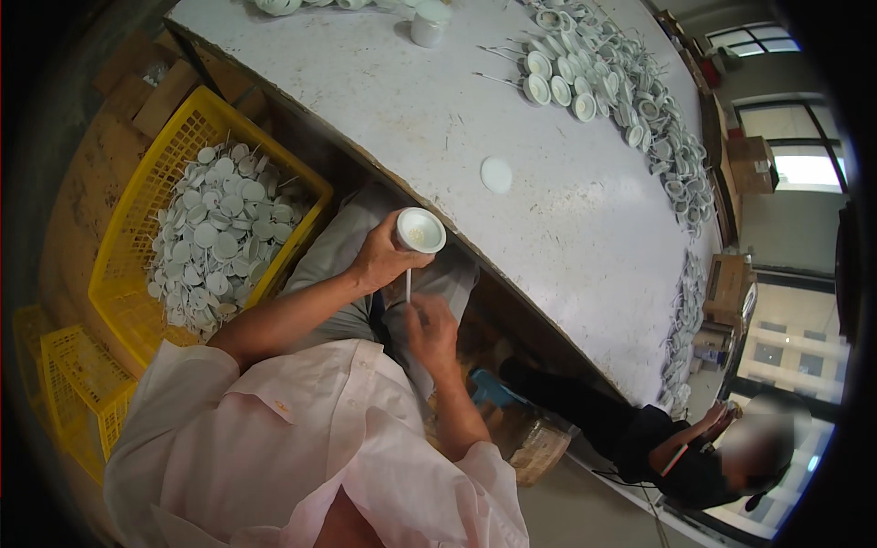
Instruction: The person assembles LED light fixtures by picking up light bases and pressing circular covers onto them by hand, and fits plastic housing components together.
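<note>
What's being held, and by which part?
Left hand: white round cup, gripped by its outer side wall. Right hand: at the lower end of the white stem; grip can't be told.

The person's bare left hand (382, 254) is raised in front of the torso, its grip closed, thumb along the near side and fingers curving round the far side. The bare left forearm (292, 315) slants up and inward from a bent elbow, the wrist nearly in line with it. The bare right hand (431, 333) sits lower and closer to the belly, just below the left, fingers loosely curled, thumb and forefinger toward the left hand; whether they pinch is too small to tell. The bare right forearm (459, 411) rises steeply from its bent elbow. The two hands stand apart, near each other.
</note>
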Tool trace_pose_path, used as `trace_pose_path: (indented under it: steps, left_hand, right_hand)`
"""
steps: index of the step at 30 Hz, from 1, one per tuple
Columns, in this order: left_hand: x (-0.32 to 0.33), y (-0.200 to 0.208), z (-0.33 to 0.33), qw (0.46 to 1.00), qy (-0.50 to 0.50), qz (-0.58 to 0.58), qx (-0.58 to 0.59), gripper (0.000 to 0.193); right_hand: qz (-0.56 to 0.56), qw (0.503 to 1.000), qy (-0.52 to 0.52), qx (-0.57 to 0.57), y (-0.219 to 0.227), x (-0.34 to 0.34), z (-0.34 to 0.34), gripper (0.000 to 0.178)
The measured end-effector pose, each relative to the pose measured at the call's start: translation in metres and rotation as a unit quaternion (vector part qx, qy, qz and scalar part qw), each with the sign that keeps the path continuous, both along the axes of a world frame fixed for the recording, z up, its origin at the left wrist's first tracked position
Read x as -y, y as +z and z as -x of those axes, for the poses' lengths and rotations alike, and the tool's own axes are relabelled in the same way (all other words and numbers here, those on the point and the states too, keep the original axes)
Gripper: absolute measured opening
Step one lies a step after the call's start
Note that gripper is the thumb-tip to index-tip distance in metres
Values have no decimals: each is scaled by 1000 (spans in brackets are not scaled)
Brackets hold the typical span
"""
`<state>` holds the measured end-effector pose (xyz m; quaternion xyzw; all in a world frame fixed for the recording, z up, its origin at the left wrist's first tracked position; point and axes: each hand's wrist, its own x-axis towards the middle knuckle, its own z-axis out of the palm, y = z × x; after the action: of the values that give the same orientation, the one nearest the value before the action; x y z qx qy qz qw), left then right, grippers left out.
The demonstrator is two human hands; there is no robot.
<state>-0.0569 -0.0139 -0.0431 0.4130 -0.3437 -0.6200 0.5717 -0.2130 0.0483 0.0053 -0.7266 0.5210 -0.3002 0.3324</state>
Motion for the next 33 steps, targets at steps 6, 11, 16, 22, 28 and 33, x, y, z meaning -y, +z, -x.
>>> trace_pose_path:
  steps: [6, 11, 16, 22, 28, 33]
  left_hand:
    - [-11, 20, -28, 999, 23, -31, -29, 62]
    - [-21, 20, -29, 998, -34, -50, 20, 67]
    - [-33, 9, -38, 989, 15, -2, 145, 69]
    - [-34, 8, -36, 992, -14, -6, 127, 69]
    - [-33, 10, -32, 995, -35, -18, 94, 70]
    - [-27, 17, -33, 989, -33, 1, 143, 70]
  right_hand:
    - [49, 982, -172, -56, 17, 123, 20, 26]
    - [74, 958, -202, -190, -4, 222, 39, 45]
    - [34, 956, -174, -234, -3, 237, 33, 51]
    - [-25, 977, -212, -16, -3, 236, 47, 34]
    - [-209, 929, -191, 238, 3, 215, 52, 18]
    - [-240, 874, -170, 386, 6, 183, 40, 12]
